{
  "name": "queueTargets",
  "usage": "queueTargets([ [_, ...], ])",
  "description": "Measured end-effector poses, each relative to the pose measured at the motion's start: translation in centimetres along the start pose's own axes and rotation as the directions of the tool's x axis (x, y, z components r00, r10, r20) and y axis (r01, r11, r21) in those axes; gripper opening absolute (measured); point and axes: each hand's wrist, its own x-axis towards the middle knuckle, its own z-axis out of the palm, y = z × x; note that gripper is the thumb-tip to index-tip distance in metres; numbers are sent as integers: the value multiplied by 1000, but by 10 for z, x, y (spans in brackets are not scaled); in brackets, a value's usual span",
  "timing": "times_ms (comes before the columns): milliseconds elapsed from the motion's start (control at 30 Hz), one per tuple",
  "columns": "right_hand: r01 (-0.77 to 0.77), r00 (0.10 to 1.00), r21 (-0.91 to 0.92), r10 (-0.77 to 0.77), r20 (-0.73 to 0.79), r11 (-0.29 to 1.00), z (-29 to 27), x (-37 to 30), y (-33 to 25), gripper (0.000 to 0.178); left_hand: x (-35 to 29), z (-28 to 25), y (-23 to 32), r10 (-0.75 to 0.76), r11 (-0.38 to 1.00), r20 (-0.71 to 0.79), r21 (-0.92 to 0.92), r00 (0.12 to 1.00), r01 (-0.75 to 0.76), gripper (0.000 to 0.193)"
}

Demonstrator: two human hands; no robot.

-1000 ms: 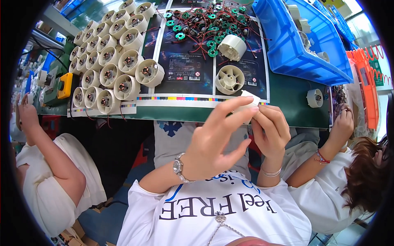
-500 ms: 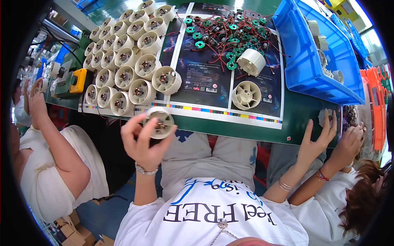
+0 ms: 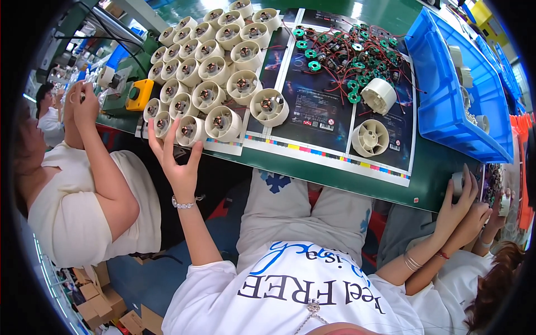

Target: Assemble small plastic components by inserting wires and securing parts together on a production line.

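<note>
Green workbench (image 3: 441, 167) crowded with cream fan housings (image 3: 215, 84), blue bins (image 3: 452, 95).

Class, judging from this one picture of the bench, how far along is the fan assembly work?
Done: a large cluster of cream fan housings fitted with motors fills the table's left. In hand: nothing; the left hand is open beside the nearest fitted housing, and the right hand is at the table edge. Left: two empty housings and a pile of green motors.
</note>
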Motion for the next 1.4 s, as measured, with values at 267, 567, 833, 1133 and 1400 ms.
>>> queueTargets([
  [267, 38, 976, 75, -21, -217, 996, -9, -9, -43, 46, 0, 20, 11, -91, 988, -18, 121, 996, 92, 72],
  [567, 177, 983, 651, -158, -88, 738, 11, -33, -134, 57, -41, 38, 96, 275, 940, -46, -199, 960, -279, 54],
  [833, 250, 906, 865, -419, -51, 436, 22, -55, -183, 54, -51, 50, 155, 351, 689, 335, -725, 874, 2, 65],
  [1133, 342, 876, 707, -483, -1, 619, 20, -30, -176, 50, -33, 37, 109, 236, 916, 77, -350, 969, -195, 65],
  [1400, 247, 901, 607, -409, 143, 756, 41, -23, -170, 54, -38, 32, 74, 257, 963, -54, -73, 965, -261, 51],
])
